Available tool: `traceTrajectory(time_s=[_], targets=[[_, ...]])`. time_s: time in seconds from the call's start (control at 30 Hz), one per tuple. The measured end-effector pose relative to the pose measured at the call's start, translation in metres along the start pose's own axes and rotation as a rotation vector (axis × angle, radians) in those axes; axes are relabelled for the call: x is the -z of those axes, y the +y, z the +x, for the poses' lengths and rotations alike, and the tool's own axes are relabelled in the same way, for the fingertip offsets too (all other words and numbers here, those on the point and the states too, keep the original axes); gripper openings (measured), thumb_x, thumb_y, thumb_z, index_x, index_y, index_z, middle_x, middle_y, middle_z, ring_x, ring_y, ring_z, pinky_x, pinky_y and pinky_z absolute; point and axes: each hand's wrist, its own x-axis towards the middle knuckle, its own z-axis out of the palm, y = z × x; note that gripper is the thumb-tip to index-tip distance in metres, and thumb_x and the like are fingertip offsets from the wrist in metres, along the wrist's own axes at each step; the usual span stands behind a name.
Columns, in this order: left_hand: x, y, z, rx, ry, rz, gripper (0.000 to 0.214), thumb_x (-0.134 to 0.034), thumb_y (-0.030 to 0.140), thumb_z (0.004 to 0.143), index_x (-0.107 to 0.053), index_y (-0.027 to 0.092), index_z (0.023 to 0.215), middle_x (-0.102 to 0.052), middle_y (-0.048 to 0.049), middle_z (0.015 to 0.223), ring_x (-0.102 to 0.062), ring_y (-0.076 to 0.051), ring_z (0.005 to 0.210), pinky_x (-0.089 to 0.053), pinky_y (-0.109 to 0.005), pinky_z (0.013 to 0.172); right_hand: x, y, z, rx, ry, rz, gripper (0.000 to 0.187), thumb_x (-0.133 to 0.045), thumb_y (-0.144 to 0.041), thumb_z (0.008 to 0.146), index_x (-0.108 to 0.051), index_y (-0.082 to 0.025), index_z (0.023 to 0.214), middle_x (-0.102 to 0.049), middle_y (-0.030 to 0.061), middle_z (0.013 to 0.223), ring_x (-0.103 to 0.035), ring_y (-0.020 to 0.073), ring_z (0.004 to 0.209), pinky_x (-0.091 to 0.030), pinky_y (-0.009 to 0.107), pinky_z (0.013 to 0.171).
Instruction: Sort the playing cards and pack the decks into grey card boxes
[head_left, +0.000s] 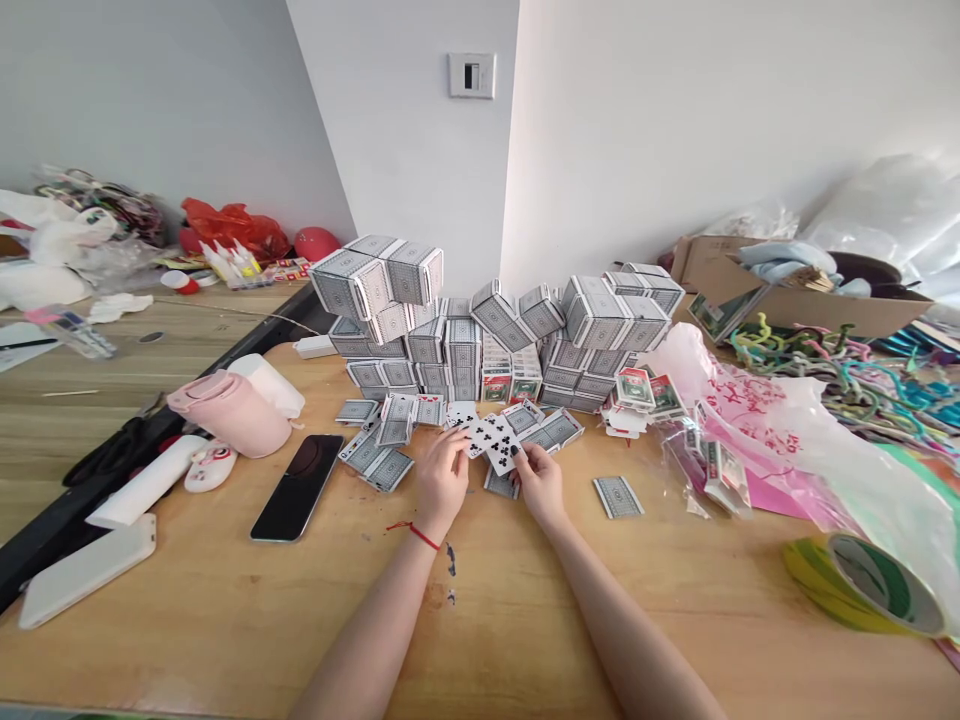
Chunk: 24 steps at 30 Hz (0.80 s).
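My left hand (pixel 441 478), with a red string at its wrist, holds the left side of some face-up playing cards (pixel 490 436) with black clubs. Thumb and fingers of my right hand (pixel 541 484) pinch their right side. The cards overlap at angles; how many there are I cannot tell. Beneath and around them lie loose grey-backed cards, with a pile (pixel 381 464) to the left and another (pixel 553 430) to the right. Just behind stand several blocks folded from grey-backed cards, among them a stack at left (pixel 375 340) and one at right (pixel 600 325).
A black phone (pixel 298 488), a pink cup (pixel 234 412) and a white power bank (pixel 90 570) lie to the left. On the right are a single card (pixel 618 497), red card boxes (pixel 637 392), plastic bags (pixel 757 400) and a yellow tape roll (pixel 862 583). A wall rises behind.
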Motion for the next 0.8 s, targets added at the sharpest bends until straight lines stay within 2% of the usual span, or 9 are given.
traceTrajectory(time_s=[0.2,0.33,0.43,0.53,0.63,0.8], targets=[[-0.003,0.008,-0.001,-0.112,-0.1,-0.055,0.021,-0.042,0.008,0.077,-0.058,0.02,0.083,-0.062,-0.0028,0.1,-0.051,-0.016,0.105,-0.042,-0.037,0.09,0.001,0.0,0.005,-0.064,-0.094,0.2,0.033,-0.052,-0.048,0.071,-0.054,-0.016,0.074,-0.05,-0.003,0.05,-0.044,0.0105,0.044,-0.037,0.022,0.044],[0.001,0.011,0.001,-0.123,-0.144,-0.085,0.025,-0.041,0.006,0.074,-0.06,0.02,0.082,-0.061,-0.003,0.103,-0.049,-0.017,0.107,-0.042,-0.039,0.091,0.001,0.001,0.005,-0.068,-0.084,0.221,0.031,-0.056,-0.046,0.069,-0.053,-0.016,0.064,-0.047,-0.0034,0.05,-0.041,0.0096,0.044,-0.034,0.022,0.045],[0.005,0.013,0.003,-0.101,-0.128,-0.108,0.028,-0.04,0.004,0.072,-0.06,0.021,0.083,-0.059,-0.0031,0.107,-0.046,-0.018,0.11,-0.039,-0.039,0.094,0.002,0.0,0.004,-0.031,-0.063,0.176,0.031,-0.057,-0.045,0.068,-0.053,-0.016,0.059,-0.045,-0.0028,0.051,-0.04,0.0097,0.047,-0.033,0.022,0.047],[0.007,0.013,0.003,0.02,-0.077,-0.146,0.031,-0.043,0.01,0.074,-0.056,0.02,0.1,-0.054,-0.0055,0.114,-0.046,-0.019,0.11,-0.038,-0.038,0.095,0.003,-0.001,0.003,0.009,-0.084,0.117,0.031,-0.057,-0.044,0.068,-0.054,-0.016,0.057,-0.045,-0.002,0.055,-0.039,0.0096,0.05,-0.032,0.022,0.047],[0.004,0.01,0.001,0.201,-0.108,-0.241,0.036,-0.048,0.02,0.076,-0.048,0.019,0.112,-0.053,-0.0083,0.115,-0.05,-0.019,0.105,-0.041,-0.036,0.09,0.003,-0.002,0.004,0.042,-0.126,0.089,0.03,-0.06,-0.044,0.066,-0.057,-0.016,0.056,-0.048,-0.0001,0.062,-0.041,0.0102,0.054,-0.033,0.022,0.048],[-0.006,0.011,-0.002,0.474,-0.268,-0.563,0.026,-0.049,0.03,0.076,-0.052,0.016,0.098,-0.063,-0.0077,0.091,-0.059,-0.016,0.076,-0.048,-0.028,0.068,0.004,-0.001,0.005,-0.004,-0.121,0.117,0.029,-0.06,-0.045,0.066,-0.059,-0.016,0.065,-0.049,0.0,0.061,-0.041,0.0111,0.055,-0.033,0.022,0.048]])
